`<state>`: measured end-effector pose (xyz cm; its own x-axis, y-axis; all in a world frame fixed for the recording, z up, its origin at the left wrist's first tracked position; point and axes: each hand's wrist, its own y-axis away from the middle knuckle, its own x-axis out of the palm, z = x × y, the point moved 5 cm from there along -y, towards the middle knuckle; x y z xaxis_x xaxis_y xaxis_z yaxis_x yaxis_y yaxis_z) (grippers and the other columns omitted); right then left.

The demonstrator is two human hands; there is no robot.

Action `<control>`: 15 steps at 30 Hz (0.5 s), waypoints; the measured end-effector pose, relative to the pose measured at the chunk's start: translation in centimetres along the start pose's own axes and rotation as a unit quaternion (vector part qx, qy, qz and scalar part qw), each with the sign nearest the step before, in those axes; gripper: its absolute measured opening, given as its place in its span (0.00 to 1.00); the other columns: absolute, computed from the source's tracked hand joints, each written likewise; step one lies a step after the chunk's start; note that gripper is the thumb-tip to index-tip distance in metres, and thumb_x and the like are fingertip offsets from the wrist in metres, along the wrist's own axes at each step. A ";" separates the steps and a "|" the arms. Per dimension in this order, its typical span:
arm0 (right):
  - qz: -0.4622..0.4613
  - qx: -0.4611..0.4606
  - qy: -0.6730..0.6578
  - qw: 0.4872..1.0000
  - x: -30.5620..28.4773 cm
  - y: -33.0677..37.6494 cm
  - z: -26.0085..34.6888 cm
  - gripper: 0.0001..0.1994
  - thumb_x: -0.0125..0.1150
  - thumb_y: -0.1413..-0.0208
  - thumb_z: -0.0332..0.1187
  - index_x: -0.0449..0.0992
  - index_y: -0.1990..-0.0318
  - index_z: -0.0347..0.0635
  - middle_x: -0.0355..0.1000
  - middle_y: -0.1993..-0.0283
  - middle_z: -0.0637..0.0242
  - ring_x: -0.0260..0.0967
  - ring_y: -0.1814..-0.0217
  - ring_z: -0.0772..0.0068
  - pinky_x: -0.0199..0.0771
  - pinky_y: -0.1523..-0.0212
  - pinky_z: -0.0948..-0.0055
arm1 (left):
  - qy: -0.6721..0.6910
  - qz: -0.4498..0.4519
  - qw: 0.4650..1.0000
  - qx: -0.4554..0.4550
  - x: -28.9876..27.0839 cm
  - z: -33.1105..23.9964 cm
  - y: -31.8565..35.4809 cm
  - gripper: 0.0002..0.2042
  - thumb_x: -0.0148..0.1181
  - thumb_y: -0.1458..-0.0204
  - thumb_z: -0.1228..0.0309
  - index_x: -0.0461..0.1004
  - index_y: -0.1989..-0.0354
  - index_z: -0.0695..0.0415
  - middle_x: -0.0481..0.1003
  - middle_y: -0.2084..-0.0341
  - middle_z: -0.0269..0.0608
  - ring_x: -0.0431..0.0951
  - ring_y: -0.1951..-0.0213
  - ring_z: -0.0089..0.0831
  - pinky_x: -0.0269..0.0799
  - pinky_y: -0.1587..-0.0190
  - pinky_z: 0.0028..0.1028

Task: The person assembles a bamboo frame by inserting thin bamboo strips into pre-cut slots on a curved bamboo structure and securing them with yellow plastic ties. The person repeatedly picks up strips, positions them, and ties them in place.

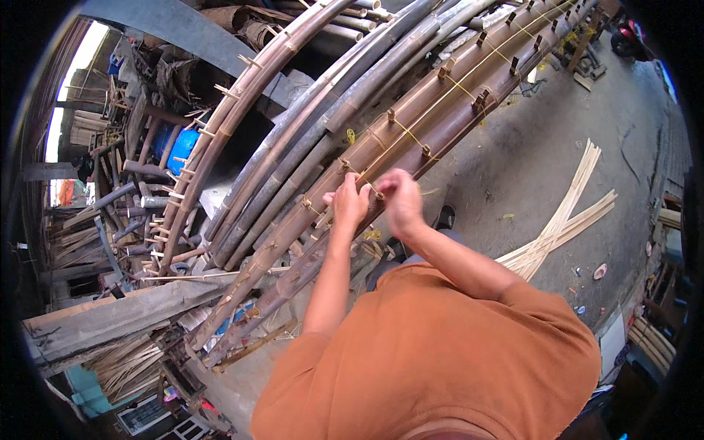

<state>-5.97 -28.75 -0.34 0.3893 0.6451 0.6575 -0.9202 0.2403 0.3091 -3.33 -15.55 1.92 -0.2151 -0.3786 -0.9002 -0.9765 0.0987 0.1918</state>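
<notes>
Two long brown bamboo poles (418, 117) run side by side from lower left to upper right. Short dark pegs (391, 115) stand up along both, and thin yellow cord (411, 136) stretches across and along them. My left hand (350, 202) rests at the near pole section, fingers pinched together by a peg; what they hold is too small to make out. Just right of it, my right hand (403, 205) is over the right pole beside another peg, its curled fingers smeared by motion. A bit of cord shows between the two hands.
A curved bamboo pole with pale pegs (220, 132) and several grey bamboo poles (308, 139) lie to the left. Pale bamboo strips (557, 227) cross on the concrete floor (506, 176) at right. A thick beam (132, 323) juts in at lower left.
</notes>
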 end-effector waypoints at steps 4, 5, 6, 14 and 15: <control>0.340 -0.055 0.286 0.894 14.3 0.3 0.1 0.19 0.46 0.37 0.43 0.75 0.69 0.36 0.75 0.70 0.59 0.71 0.68 0.60 0.69 0.64 0.68 | 0.313 -0.182 0.917 0.169 5.0 5.9 -1.8 0.21 0.58 0.45 0.64 0.68 0.44 0.56 0.75 0.54 0.51 0.71 0.46 0.43 0.60 0.43 0.42; 0.378 -0.099 0.431 0.814 14.5 -2.8 0.4 0.23 0.44 0.36 0.48 0.77 0.65 0.36 0.75 0.63 0.56 0.71 0.61 0.58 0.69 0.59 0.66 | 0.361 -0.191 0.884 0.226 2.9 3.1 -1.6 0.20 0.56 0.44 0.65 0.68 0.44 0.58 0.73 0.51 0.53 0.70 0.45 0.46 0.62 0.42 0.40; 0.421 -0.131 0.558 0.703 15.1 -4.5 -0.2 0.26 0.43 0.36 0.53 0.78 0.61 0.36 0.76 0.56 0.52 0.72 0.54 0.56 0.69 0.54 0.64 | 0.068 -0.188 0.968 0.153 1.6 2.7 -1.6 0.16 0.52 0.41 0.65 0.71 0.48 0.58 0.74 0.53 0.58 0.72 0.47 0.51 0.63 0.45 0.47; 0.483 0.082 0.378 0.785 12.6 -3.1 5.8 0.27 0.48 0.37 0.53 0.73 0.79 0.38 0.71 0.80 0.57 0.65 0.76 0.73 0.66 0.71 0.65 | 0.102 -0.062 0.993 0.022 0.0 2.7 -1.0 0.17 0.44 0.37 0.58 0.76 0.58 0.55 0.78 0.68 0.55 0.77 0.59 0.56 0.66 0.51 0.49; 0.537 0.053 0.447 0.713 9.9 -0.8 6.0 0.27 0.49 0.37 0.52 0.73 0.80 0.37 0.71 0.79 0.54 0.66 0.77 0.68 0.67 0.70 0.61 | 0.098 -0.045 0.994 0.006 -0.6 1.7 -1.1 0.17 0.43 0.37 0.58 0.76 0.58 0.55 0.78 0.67 0.56 0.77 0.59 0.55 0.67 0.51 0.48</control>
<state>-1.15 -26.89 10.04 -0.7641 0.6314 -0.1320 -0.6404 -0.7671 0.0384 -2.13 -13.84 1.57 -0.1275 -0.5583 -0.8198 -0.9918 0.0667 0.1088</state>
